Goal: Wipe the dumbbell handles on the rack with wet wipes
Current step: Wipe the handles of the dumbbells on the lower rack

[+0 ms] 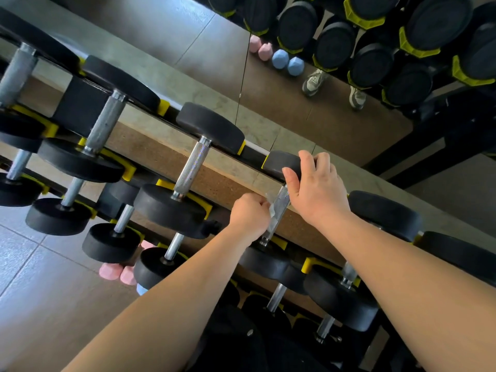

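**Top tier: one dumbbell under the wipe**

Head view.

1. Dumbbell (279, 210). It lies across the rack's (255, 154) top tier, with the far head at the back rail and the near head at the front rail. The handle (284, 196) spans the gap between them, so it can be reached from either side.
2. Wipe (272, 210). Pale and crumpled, it sits against the handle's left side about mid-length. Whether it wraps fully round cannot be told.
3. Left hand (251, 216). The fingers are curled tight round the wipe, knuckles up, hard against the handle. This is probably to keep the wipe bearing on the knurling.
4. Right hand (316, 189). The fingers and thumb hook over the far head (284, 163), most likely to stop the dumbbell rolling under the rubbing.
5. Neighbour (192, 167). It sits to the left on the same tier in yellow saddles, with nothing on its handle.
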The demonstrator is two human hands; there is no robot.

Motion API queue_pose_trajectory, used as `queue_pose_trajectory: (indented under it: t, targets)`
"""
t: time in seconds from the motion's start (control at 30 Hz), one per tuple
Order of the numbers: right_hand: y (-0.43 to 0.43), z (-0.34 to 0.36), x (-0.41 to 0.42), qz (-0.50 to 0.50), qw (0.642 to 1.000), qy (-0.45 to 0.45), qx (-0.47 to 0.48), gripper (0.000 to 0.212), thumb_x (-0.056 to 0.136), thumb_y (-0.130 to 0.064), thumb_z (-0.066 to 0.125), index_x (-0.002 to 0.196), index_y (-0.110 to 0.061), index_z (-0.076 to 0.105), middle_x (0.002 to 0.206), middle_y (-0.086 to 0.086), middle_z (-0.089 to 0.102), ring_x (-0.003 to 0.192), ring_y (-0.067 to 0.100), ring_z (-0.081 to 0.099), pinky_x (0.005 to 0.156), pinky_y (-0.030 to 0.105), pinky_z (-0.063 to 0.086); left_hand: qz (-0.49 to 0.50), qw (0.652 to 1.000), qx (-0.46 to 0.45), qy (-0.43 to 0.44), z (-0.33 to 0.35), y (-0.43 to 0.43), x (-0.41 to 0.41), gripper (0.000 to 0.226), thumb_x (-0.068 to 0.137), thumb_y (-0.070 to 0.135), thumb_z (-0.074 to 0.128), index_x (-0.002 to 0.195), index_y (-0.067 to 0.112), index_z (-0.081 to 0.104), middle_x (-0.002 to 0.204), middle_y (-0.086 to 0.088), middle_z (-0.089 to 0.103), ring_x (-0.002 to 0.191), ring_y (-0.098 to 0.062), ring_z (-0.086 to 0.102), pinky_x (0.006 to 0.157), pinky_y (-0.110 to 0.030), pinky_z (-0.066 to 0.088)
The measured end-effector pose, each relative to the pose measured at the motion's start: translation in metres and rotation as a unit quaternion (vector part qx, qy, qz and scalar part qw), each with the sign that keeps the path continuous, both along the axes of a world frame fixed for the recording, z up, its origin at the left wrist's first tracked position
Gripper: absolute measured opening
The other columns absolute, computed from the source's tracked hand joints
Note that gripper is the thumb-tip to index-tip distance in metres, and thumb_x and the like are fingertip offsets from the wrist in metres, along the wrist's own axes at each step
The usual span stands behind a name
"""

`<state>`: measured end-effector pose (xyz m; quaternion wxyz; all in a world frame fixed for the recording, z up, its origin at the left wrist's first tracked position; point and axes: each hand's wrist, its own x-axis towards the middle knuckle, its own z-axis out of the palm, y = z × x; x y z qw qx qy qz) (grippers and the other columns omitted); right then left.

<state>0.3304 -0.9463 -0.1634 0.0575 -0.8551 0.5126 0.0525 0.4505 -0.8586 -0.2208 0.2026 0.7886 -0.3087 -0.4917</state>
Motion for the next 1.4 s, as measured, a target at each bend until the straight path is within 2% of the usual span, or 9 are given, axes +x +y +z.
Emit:
queue_pose_trajectory:
  t: [0.23,0.43,0.53,0.8,0.9,1.03,1.17,1.27,1.4]
  targets:
    - [0.001,0.003,0.001,-0.002,1.000,-0.002,-0.004,0.064,0.100,-0.063,0.013,0.141,-0.018,0.033,0.119,0.013,0.046,0.095,0.027,0.052,0.078,0.041,0.054,-0.084,0.981,0.022,-0.173,0.005,0.025,0.047,0.022,0.104,0.013,0.049,0.121,0.004,0.059,0.117,-0.014,0.061,0.109,-0.029,0.060,0.089,-0.041,0.055]
    - [0.001,0.001,0.001,-0.008,1.000,-0.001,-0.002,0.061,0.101,-0.062,0.017,0.141,-0.018,0.033,0.119,0.013,0.045,0.092,0.027,0.048,0.079,0.042,0.048,-0.070,0.994,-0.062,-0.054,0.015,0.014,0.012,0.028,0.108,0.031,0.043,0.097,0.017,0.065,0.091,0.000,0.065,0.083,-0.018,0.065,0.071,-0.037,0.055]
    - [0.002,0.002,0.001,-0.007,1.000,0.005,0.001,0.063,0.101,-0.062,0.016,0.143,-0.018,0.032,0.123,0.014,0.045,0.099,0.030,0.052,0.081,0.042,0.050,-0.072,0.996,-0.054,0.018,0.019,0.009,-0.009,0.043,0.108,0.054,0.036,0.103,0.022,0.065,0.086,0.001,0.068,0.079,-0.017,0.066,0.072,-0.036,0.058]
    - [0.001,0.002,0.002,-0.005,1.000,-0.003,-0.006,0.059,0.102,-0.061,0.018,0.140,-0.018,0.033,0.118,0.013,0.044,0.094,0.027,0.051,0.077,0.041,0.051,-0.123,0.988,-0.077,-0.045,0.010,0.018,0.009,0.029,0.108,0.031,0.048,0.097,0.018,0.072,0.087,-0.002,0.069,0.082,-0.021,0.064,0.076,-0.041,0.056]
    - [0.002,0.001,0.000,-0.002,1.000,-0.007,-0.016,0.056,0.103,-0.060,0.021,0.137,-0.017,0.035,0.113,0.012,0.045,0.085,0.022,0.042,0.072,0.039,0.050,-0.162,0.976,-0.091,-0.116,0.015,0.037,0.023,0.034,0.106,0.026,0.051,0.073,0.020,0.055,0.072,-0.001,0.059,0.075,-0.028,0.061,0.063,-0.037,0.046]
    - [0.001,-0.002,-0.001,0.001,1.000,-0.017,-0.025,0.056,0.103,-0.059,0.024,0.135,-0.015,0.038,0.110,0.013,0.047,0.082,0.021,0.039,0.067,0.037,0.044,-0.111,0.975,-0.064,-0.180,0.022,0.047,0.050,0.025,0.107,0.026,0.047,0.084,0.023,0.057,0.075,0.001,0.059,0.075,-0.026,0.061,0.060,-0.033,0.039]
    - [0.001,-0.001,-0.001,0.000,1.000,-0.011,-0.019,0.056,0.103,-0.060,0.022,0.135,-0.016,0.036,0.111,0.013,0.046,0.082,0.021,0.038,0.069,0.036,0.040,-0.159,0.977,-0.060,-0.126,0.024,0.031,0.025,0.025,0.107,0.027,0.046,0.110,0.018,0.069,0.092,-0.007,0.069,0.084,-0.028,0.066,0.068,-0.037,0.052]
    - [0.002,0.002,0.001,-0.008,1.000,-0.007,-0.013,0.059,0.102,-0.060,0.020,0.137,-0.016,0.036,0.113,0.013,0.046,0.084,0.022,0.038,0.071,0.038,0.044,-0.126,0.989,-0.041,-0.072,0.022,0.018,-0.006,0.029,0.107,0.037,0.050,0.098,0.017,0.070,0.083,-0.003,0.069,0.074,-0.022,0.068,0.066,-0.037,0.058]
    - [0.004,0.004,0.002,-0.011,1.000,-0.003,-0.009,0.062,0.101,-0.061,0.017,0.140,-0.016,0.036,0.115,0.014,0.046,0.087,0.023,0.042,0.074,0.040,0.050,-0.084,0.987,-0.070,-0.115,0.011,0.019,-0.013,0.028,0.105,0.037,0.056,0.086,0.020,0.069,0.073,0.003,0.065,0.067,-0.017,0.064,0.068,-0.038,0.058]
